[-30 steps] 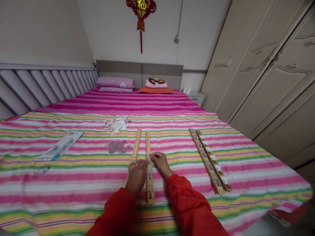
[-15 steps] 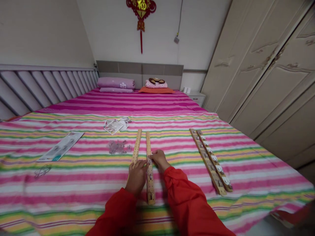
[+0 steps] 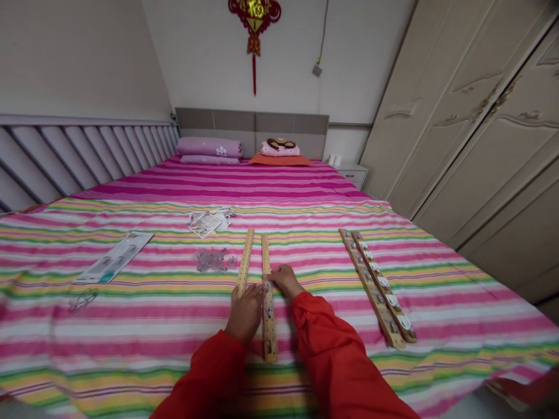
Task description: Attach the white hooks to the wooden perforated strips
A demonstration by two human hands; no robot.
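Note:
My left hand (image 3: 245, 311) lies closed along the left side of a wooden strip with small holes (image 3: 269, 330). Its fingertips pinch at a clear adhesive hook (image 3: 266, 287) on the strip. From the right, my right hand (image 3: 286, 280) is also closed, thumb and forefinger at the upper edge of the same hook's clear backing. Nearer to me, another metal hook (image 3: 269, 313) is fixed to the strip. A second strip with holes (image 3: 245, 262) lies to the left, its lower part hidden behind my left hand.
Loose clear hooks (image 3: 213, 259) and a pile of packaging (image 3: 211, 222) lie left of the strips. Farther left are a long package (image 3: 114, 258) and wire rings (image 3: 82, 299). Two strips with hooks (image 3: 379, 285) lie at right. A striped sheet (image 3: 174, 349) covers the bed.
The view has shifted slightly, moving everything a little to the right. Both hands stay at the same hook on the strip, with only small finger movement.

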